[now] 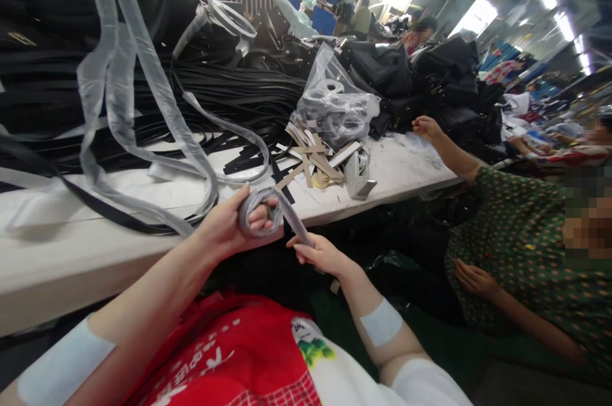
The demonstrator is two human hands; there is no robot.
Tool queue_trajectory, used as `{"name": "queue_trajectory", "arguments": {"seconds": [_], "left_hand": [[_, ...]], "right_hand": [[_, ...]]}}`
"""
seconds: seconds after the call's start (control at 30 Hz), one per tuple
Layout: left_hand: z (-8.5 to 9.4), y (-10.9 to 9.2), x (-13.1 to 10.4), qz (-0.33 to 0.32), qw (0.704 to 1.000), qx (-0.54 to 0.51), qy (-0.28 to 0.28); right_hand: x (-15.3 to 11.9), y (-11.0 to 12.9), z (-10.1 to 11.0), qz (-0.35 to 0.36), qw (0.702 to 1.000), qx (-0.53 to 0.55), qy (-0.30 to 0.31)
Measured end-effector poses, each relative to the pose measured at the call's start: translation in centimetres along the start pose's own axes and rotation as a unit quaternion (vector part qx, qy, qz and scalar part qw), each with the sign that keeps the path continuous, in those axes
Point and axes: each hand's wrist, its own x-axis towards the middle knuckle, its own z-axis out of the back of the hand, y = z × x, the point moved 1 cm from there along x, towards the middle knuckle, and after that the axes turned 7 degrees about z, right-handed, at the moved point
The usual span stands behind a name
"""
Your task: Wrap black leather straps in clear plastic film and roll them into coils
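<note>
Holding a wound coil (246, 213) on my curled left hand (228, 220) mid-frame, I pinch its unwound strip (297, 222) with my right hand (321, 255).

Here's a shiny grey strip (245, 213), coiled round the left hand's (233, 225) fingers, its straight tail slanting down into the right hand (319, 253)!

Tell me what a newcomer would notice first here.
Probably the grey coil in the left hand, its tail running to the right hand. Next, the bright red apron below the hands. Then the shiny translucent strips, looping down onto the table at the left.
</note>
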Motion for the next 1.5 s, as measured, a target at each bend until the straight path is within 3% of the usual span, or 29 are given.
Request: {"name": "queue_trajectory", "arguments": {"seconds": [0.13, 0.23, 0.3, 0.37, 0.47, 0.53, 0.63, 0.7, 0.8, 0.87, 0.93, 1.03, 1.1, 1.13, 1.2, 1.3, 1.37, 1.43, 1.5], "left_hand": [[-1.3, -0.2, 1.1, -0.12, 0.992, 0.011, -0.028], [-1.0, 1.1, 1.9, -0.215, 0.96, 0.165, -0.072], [-0.3, 1.9, 2.2, -0.284, 0.895, 0.322, -0.125], [0.7, 2.5, 2.2, -0.326, 0.802, 0.467, -0.18], [1.9, 3.1, 1.9, -0.318, 0.689, 0.614, -0.217], [2.6, 3.4, 1.7, -0.299, 0.631, 0.69, -0.19], [3.1, 4.3, 1.1, -0.292, 0.563, 0.767, -0.098], [3.2, 5.0, 0.6, -0.291, 0.541, 0.787, -0.051], [3.1, 5.8, 0.0, -0.284, 0.526, 0.8, -0.044], [3.0, 6.1, -0.2, -0.261, 0.534, 0.801, -0.067], [2.9, 6.0, -0.4, -0.22, 0.57, 0.786, -0.093], [3.1, 6.0, -0.7, -0.12, 0.688, 0.708, -0.105], [3.4, 6.2, -0.9, -0.023, 0.786, 0.611, -0.093], [3.5, 6.4, -1.0, 0.024, 0.831, 0.551, -0.08], [3.5, 6.7, -1.4, 0.086, 0.903, 0.42, -0.037], [3.6, 6.8, -1.8, 0.103, 0.967, 0.233, 0.013], [3.9, 6.9, -2.1, 0.102, 0.984, 0.145, 0.011], [4.4, 7.1, -2.1, 0.114, 0.988, 0.099, 0.014], [5.1, 7.3, -2.1, 0.12, 0.988, 0.098, 0.01]], "right_hand": [[1.3, 0.0, -3.1, -0.085, 0.966, 0.217, 0.108], [2.1, 0.5, -4.3, -0.086, 0.934, 0.317, 0.144], [2.4, 0.8, -4.6, -0.078, 0.921, 0.351, 0.151], [2.4, 1.0, -4.8, -0.084, 0.914, 0.365, 0.158], [2.2, 1.2, -4.8, -0.105, 0.911, 0.363, 0.166], [2.0, 1.3, -4.5, -0.11, 0.909, 0.364, 0.171], [1.7, 1.6, -3.8, -0.11, 0.892, 0.396, 0.187], [1.4, 1.9, -3.3, -0.125, 0.877, 0.423, 0.189], [1.0, 2.6, -2.7, -0.146, 0.87, 0.44, 0.168], [0.5, 3.2, -2.3, -0.124, 0.887, 0.421, 0.142], [0.0, 4.2, -1.8, -0.057, 0.925, 0.365, 0.085], [-0.9, 6.2, -0.4, 0.122, 0.974, 0.163, -0.1], [-1.2, 7.4, 0.4, 0.228, 0.95, -0.06, -0.206], [-1.2, 7.8, 0.5, 0.256, 0.927, -0.168, -0.218], [-0.8, 7.4, 0.0, 0.26, 0.902, -0.308, -0.154], [-0.1, 4.9, -2.2, 0.178, 0.942, -0.286, 0.007], [0.2, 2.9, -4.0, 0.109, 0.975, -0.188, 0.046], [0.4, 1.5, -5.3, 0.07, 0.991, -0.107, 0.027], [0.6, 1.0, -5.7, 0.064, 0.993, -0.101, 0.009]]}}
